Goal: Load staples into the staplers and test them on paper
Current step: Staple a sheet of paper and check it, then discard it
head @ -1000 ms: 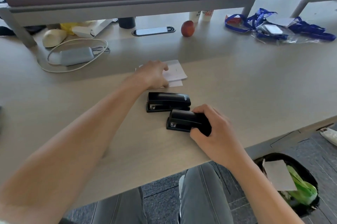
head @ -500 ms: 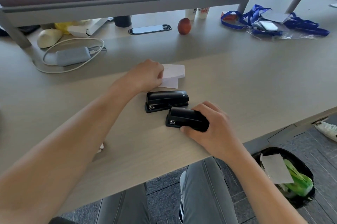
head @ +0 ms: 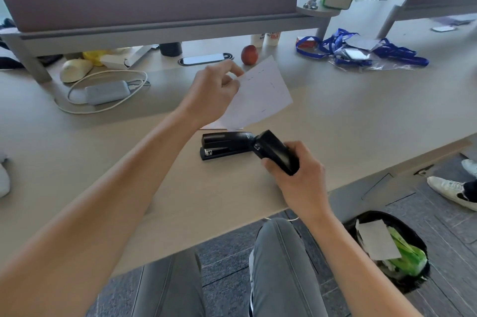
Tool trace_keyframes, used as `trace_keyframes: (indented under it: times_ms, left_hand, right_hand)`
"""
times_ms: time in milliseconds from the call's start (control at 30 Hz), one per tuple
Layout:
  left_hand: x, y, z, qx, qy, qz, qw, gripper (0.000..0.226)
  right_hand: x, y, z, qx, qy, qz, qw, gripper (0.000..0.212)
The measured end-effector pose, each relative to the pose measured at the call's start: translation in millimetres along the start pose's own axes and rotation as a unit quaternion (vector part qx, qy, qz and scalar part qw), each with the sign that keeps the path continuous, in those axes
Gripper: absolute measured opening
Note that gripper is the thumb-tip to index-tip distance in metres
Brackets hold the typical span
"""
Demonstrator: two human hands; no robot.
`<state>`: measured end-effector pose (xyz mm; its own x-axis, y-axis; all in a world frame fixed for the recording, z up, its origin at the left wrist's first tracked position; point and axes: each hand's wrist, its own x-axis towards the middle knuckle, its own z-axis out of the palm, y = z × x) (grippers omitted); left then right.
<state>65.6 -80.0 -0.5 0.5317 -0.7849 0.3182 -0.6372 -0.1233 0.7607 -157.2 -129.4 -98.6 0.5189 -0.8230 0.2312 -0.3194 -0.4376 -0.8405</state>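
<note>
My left hand [head: 214, 92] pinches a white sheet of paper [head: 260, 95] by its upper left edge and holds it tilted above the desk. My right hand [head: 296, 174] grips a black stapler [head: 276, 151], lifted off the desk with its nose pointing up and left, just under the paper's lower edge. A second black stapler [head: 224, 145] lies flat on the beige desk [head: 361, 115], between my two hands. A further scrap of paper peeks out under the held sheet, mostly hidden.
At the back of the desk lie a grey charger with white cable [head: 105, 89], an apple [head: 249, 55], a cable slot [head: 205, 59] and blue lanyards [head: 361, 51]. A black waste bin [head: 387, 247] stands on the floor at right, near someone's white shoe [head: 449, 190].
My left hand has lifted the paper off the desk. My right hand has raised its stapler from the desk and tilted it up toward the paper. The other stapler has stayed put.
</note>
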Motion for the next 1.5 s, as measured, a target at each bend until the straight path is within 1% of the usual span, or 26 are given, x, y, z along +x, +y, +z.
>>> trace_keyframes:
  times_ms: [67,100,167,200,233,333,367,433,533,600,767,833,900,1100,1167,1233,1267,1300,1367,1433,1467,1500]
  left_hand:
    - [-9,9,0,-0.056,-0.005,-0.026,0.998,0.014]
    - [-13,13,1,-0.082,-0.005,-0.036,0.996,0.014]
    - [-20,19,3,-0.112,-0.007,-0.044,0.993,0.014]
    - [-24,21,4,-0.121,-0.011,-0.045,0.992,0.013]
    - [-27,23,7,-0.126,-0.017,-0.044,0.991,0.013]
    - [-37,25,15,-0.118,-0.037,-0.046,0.991,0.013]
    - [-41,25,17,-0.111,-0.046,-0.045,0.992,0.013]
    - [-48,23,20,-0.093,-0.062,-0.041,0.993,0.013]
    - [-58,17,19,-0.074,-0.087,-0.038,0.993,0.013]
    - [-62,12,18,-0.067,-0.105,-0.032,0.992,0.013]
    - [-72,7,14,-0.064,-0.120,-0.031,0.990,0.013]
    - [-74,7,11,-0.068,-0.119,-0.034,0.990,0.014]
    - [-76,6,10,-0.070,-0.117,-0.037,0.990,0.015]
    - [-78,0,8,-0.088,-0.112,-0.057,0.988,0.015]
    - [-79,1,7,-0.101,-0.099,-0.064,0.988,0.013]
    - [-82,4,7,-0.119,-0.068,-0.085,0.987,0.014]
    - [-84,4,8,-0.140,-0.034,-0.112,0.983,0.019]
    - [-87,5,8,-0.181,0.004,-0.151,0.972,0.027]
    - [-96,8,10,-0.294,0.053,-0.234,0.925,0.036]
    - [-110,13,14,-0.380,0.056,-0.280,0.880,0.030]
    - [-119,16,17,-0.399,0.051,-0.291,0.868,0.024]
    - [-127,18,19,-0.406,0.044,-0.295,0.864,0.019]
  right_hand:
    - [-6,-2,-8,0.060,0.006,0.038,0.997,0.015]
    - [-10,-2,-12,0.095,0.003,0.053,0.994,0.022]
    - [-20,-1,-22,0.172,-0.025,0.083,0.981,0.059]
    - [-25,-1,-28,0.201,-0.037,0.104,0.973,0.071]
    - [-29,-3,-33,0.222,-0.046,0.124,0.966,0.072]
    - [-37,-6,-47,0.263,-0.046,0.178,0.947,0.039]
    - [-38,-5,-50,0.273,-0.044,0.192,0.942,0.033]
    - [-41,-3,-56,0.295,-0.045,0.212,0.930,0.028]
    - [-43,-2,-60,0.317,-0.054,0.233,0.918,0.030]
    - [-44,-3,-61,0.315,-0.068,0.234,0.917,0.033]
    - [-46,-8,-56,0.314,-0.113,0.238,0.912,0.046]
    - [-47,-8,-52,0.302,-0.129,0.237,0.914,0.054]
    - [-47,-8,-49,0.292,-0.139,0.240,0.915,0.057]
    - [-46,-14,-45,0.301,-0.136,0.245,0.911,0.052]
    - [-46,-16,-43,0.301,-0.130,0.249,0.911,0.051]
    - [-45,-18,-41,0.304,-0.117,0.253,0.911,0.052]
    - [-44,-19,-40,0.307,-0.110,0.255,0.910,0.053]
    - [-43,-20,-39,0.309,-0.103,0.256,0.910,0.054]
    - [-42,-22,-38,0.309,-0.093,0.256,0.911,0.054]
    - [-42,-24,-35,0.306,-0.090,0.254,0.913,0.055]
    - [-42,-26,-34,0.304,-0.089,0.251,0.915,0.055]
    - [-42,-27,-32,0.301,-0.089,0.249,0.916,0.056]
